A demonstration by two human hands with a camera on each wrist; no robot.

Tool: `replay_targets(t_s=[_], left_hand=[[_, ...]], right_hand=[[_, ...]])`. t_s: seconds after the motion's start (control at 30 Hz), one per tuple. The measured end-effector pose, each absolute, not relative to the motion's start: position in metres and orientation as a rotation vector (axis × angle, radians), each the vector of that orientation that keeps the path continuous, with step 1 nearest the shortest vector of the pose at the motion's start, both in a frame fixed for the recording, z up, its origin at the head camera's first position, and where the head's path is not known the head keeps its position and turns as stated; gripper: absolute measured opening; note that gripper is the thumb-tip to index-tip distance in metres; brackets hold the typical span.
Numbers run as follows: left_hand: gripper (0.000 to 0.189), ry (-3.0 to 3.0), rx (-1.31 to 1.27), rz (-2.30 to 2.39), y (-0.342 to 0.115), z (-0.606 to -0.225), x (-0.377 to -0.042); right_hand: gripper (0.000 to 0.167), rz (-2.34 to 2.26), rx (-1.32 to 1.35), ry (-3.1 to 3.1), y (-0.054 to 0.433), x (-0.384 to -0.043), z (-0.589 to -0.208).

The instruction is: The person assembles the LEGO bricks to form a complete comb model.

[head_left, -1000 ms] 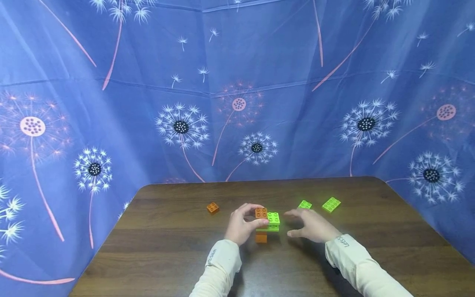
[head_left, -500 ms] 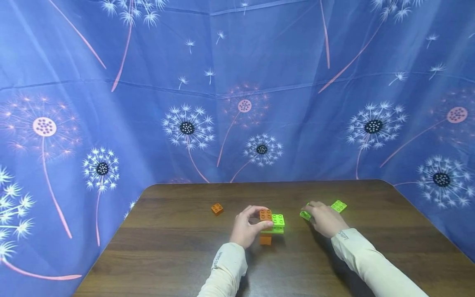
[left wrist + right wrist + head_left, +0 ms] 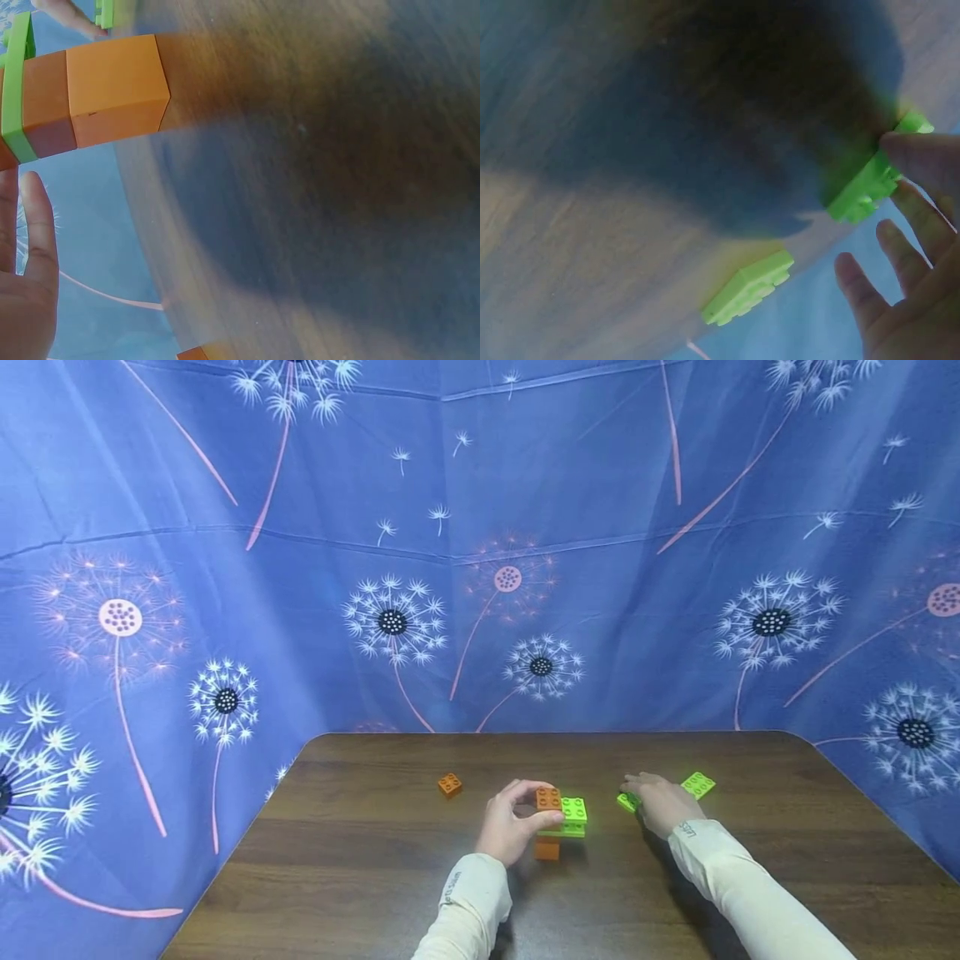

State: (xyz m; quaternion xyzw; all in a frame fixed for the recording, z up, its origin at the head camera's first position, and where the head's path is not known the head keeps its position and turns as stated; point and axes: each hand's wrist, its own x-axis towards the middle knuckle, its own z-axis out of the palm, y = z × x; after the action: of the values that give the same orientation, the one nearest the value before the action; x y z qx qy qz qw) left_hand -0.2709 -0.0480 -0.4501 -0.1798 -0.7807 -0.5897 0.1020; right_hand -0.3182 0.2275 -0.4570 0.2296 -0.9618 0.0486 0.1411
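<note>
Standing on the table is a small stack of toy building bricks. Orange bricks (image 3: 547, 848) form its column, a thin green layer crosses it, and a bright green brick (image 3: 574, 810) sits to the right of the top orange brick (image 3: 548, 798). My left hand (image 3: 502, 827) grips that top orange brick between thumb and fingers. Farther right, my right hand (image 3: 662, 803) pinches a green brick (image 3: 866, 187) at the table, thumb on one side and index finger on the other; its remaining fingers are spread. Part of this brick is hidden by the hand.
Just beyond the right hand lies another green brick (image 3: 698, 785), studs up. A loose orange brick (image 3: 450, 786) rests left of the stack, toward the back. The brown wooden table (image 3: 360, 860) ends at a blue dandelion-patterned cloth (image 3: 645, 568).
My right hand has moved right, away from the stack, and taken hold of the nearer green brick. The left hand keeps its grip on the stack. The head view has shifted slightly left.
</note>
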Motion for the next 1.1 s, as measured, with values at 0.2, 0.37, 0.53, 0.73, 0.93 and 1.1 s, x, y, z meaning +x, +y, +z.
replay_targets(t_s=[0.2,0.37,0.53,0.73,0.93,1.1], left_hand=[[0.034,-2.266,-0.535,-1.761,-0.048,-0.448,-0.27],[0.034,-2.287,-0.528,-1.75,-0.048,-0.448,-0.271],[0.034,-2.3,-0.523,-1.753,-0.048,-0.447,-0.27],[0.034,-2.291,-0.529,-1.753,-0.049,-0.446,-0.27],[0.035,-2.304,-0.527,-1.758,-0.049,-0.447,-0.272],[0.035,-2.316,-0.524,-1.743,-0.049,-0.447,-0.271]], right_hand=[[0.034,0.151,0.682,-2.772,0.229,-0.314,-0.459],[0.036,0.191,0.68,-2.818,0.23,-0.304,-0.455],[0.039,0.308,0.65,-2.804,0.226,-0.292,-0.443],[0.044,0.446,0.666,-2.695,0.215,-0.281,-0.419],[0.045,0.489,0.744,-2.626,0.2,-0.267,-0.397],[0.045,0.553,0.801,-2.6,0.182,-0.256,-0.378]])
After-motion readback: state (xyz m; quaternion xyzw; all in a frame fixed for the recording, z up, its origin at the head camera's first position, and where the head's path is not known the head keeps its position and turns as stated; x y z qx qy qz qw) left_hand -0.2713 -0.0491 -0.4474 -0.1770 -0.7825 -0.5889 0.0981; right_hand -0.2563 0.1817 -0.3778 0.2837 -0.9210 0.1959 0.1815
